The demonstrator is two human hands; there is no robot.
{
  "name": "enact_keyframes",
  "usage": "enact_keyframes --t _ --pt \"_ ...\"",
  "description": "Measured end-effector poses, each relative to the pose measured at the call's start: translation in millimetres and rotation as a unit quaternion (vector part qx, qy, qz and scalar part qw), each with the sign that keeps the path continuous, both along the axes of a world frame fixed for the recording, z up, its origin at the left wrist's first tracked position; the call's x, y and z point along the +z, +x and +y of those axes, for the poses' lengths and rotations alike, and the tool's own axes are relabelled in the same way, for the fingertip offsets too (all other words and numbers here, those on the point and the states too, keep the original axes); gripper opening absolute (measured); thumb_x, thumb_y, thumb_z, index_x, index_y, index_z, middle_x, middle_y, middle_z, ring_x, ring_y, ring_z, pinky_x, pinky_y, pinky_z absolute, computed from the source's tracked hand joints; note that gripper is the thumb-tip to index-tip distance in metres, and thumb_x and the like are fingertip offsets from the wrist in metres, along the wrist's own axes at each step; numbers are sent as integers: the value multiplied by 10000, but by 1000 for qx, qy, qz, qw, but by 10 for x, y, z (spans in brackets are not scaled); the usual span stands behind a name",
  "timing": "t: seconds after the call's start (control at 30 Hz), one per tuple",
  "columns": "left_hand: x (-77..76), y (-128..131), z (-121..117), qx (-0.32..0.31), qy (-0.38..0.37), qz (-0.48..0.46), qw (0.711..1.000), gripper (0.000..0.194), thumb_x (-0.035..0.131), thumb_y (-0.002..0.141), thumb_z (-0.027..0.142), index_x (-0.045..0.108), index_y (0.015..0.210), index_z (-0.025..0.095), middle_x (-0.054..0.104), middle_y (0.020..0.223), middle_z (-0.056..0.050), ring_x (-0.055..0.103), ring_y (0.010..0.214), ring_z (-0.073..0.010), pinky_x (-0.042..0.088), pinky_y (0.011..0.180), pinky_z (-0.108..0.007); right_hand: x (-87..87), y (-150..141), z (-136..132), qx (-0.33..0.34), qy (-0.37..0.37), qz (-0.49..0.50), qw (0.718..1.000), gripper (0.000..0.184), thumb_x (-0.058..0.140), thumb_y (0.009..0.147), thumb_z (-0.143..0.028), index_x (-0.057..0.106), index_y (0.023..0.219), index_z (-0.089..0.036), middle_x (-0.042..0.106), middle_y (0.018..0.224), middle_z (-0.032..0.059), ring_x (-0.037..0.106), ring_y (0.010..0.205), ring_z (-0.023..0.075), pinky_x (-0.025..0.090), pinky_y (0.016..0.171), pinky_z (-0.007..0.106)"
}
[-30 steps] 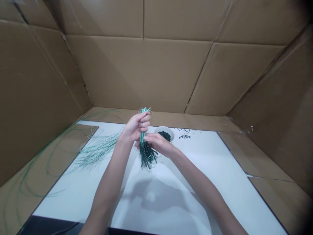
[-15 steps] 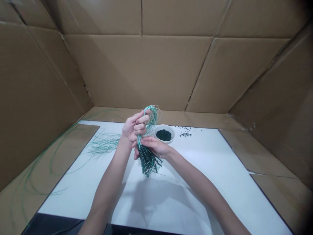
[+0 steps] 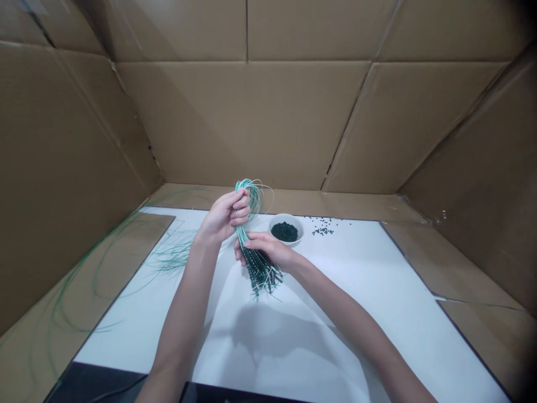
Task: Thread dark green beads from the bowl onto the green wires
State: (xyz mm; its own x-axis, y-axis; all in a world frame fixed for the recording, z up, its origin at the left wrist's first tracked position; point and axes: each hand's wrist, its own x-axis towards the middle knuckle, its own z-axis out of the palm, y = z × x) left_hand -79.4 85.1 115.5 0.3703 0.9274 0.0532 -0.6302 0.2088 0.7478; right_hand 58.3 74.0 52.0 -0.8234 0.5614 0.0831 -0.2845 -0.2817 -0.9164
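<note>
Over the middle of the white table I hold up a bundle of green and white strands (image 3: pixel 257 263), its lower part strung with dark beads and ending in loose tips. My left hand (image 3: pixel 229 212) is wrapped round the plain upper strands, which loop over above the fist. Lower down, my right hand (image 3: pixel 268 249) grips the bundle where the beaded part starts, thumb in front and fingertips showing behind on the left. Just beyond my right hand stands a white bowl (image 3: pixel 298 228) holding small dark beads (image 3: pixel 285 231).
Loose dark beads (image 3: pixel 322 230) are scattered right of the bowl. Thin green strands (image 3: pixel 172 254) lie on the white table (image 3: pixel 377 313) at left, and more trail over the cardboard (image 3: pixel 104 263). Tall cardboard walls (image 3: pixel 260 123) close in the back and sides.
My left hand has shifted slightly left and its fingers have closed tighter round the upper strands. The fingers of my left hand no longer reach down by my right hand. The beaded ends swing slightly right.
</note>
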Motion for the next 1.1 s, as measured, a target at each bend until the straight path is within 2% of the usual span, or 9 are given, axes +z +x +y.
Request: enact_keyframes --t 0.17,0.3,0.37,0.53,0.67,0.77,0.97,1.03,1.1 --pt "-5 54 0 10 9 2 1000 219 322 901 139 478 751 105 212 557 61 209 361 -22 174 297 -93 -4 -9 0 -10 3 -6 1000 243 566 738 -311 568 816 -81 581 678 39 547 588 115 424 603 236" --pt "-15 71 -3 13 11 1 1000 189 360 889 135 476 742 110 221 558 60 214 363 -22 184 298 -94 7 -11 -8 3 -8 8 1000 194 576 665 -224 564 798 -83 575 652 26 543 572 113 424 588 230" --pt "-22 79 -6 17 10 -2 1000 171 373 886 136 477 754 110 219 559 61 215 364 -21 181 298 -93 18 -8 -12 2 -11 5 1000 204 572 673 -241 564 805 -86 579 659 28 543 572 115 426 580 231" --pt "-18 128 -25 32 15 -8 999 152 396 877 127 456 737 116 234 579 54 256 392 -23 194 315 -95 24 -10 -4 -33 52 -25 998 177 579 708 -260 556 743 -88 579 615 30 545 557 116 424 577 231" --pt "9 169 -37 49 4 -6 999 180 354 885 114 432 722 120 236 582 51 253 397 -26 191 320 -98 15 -14 -1 -14 22 1 1000 169 563 642 -212 554 753 -85 584 604 28 552 538 128 433 571 245" --pt "31 191 -45 63 0 -2 998 181 348 885 111 425 722 123 232 574 55 243 391 -26 177 317 -98 12 -15 -7 -24 33 -14 999 186 566 683 -255 556 751 -82 583 605 35 553 546 127 433 569 244" --pt "53 259 -60 122 -21 6 992 170 382 876 111 418 711 130 247 551 63 229 371 -22 170 311 -97 28 -6 0 -26 25 -10 999 197 553 650 -265 547 745 -92 591 612 39 560 543 141 444 570 259" --pt "46 285 -55 151 -18 6 988 160 430 862 120 414 703 134 262 551 65 228 368 -17 167 312 -98 41 6 -8 -29 48 -23 998 218 565 684 -306 542 730 -94 595 638 49 568 564 145 454 587 267" --pt "38 307 -50 174 -14 6 985 147 460 854 136 420 713 135 270 550 68 230 367 -15 161 313 -100 52 20 -21 -65 92 -52 992 260 591 714 -353 537 740 -100 593 667 48 572 602 147 467 606 272"
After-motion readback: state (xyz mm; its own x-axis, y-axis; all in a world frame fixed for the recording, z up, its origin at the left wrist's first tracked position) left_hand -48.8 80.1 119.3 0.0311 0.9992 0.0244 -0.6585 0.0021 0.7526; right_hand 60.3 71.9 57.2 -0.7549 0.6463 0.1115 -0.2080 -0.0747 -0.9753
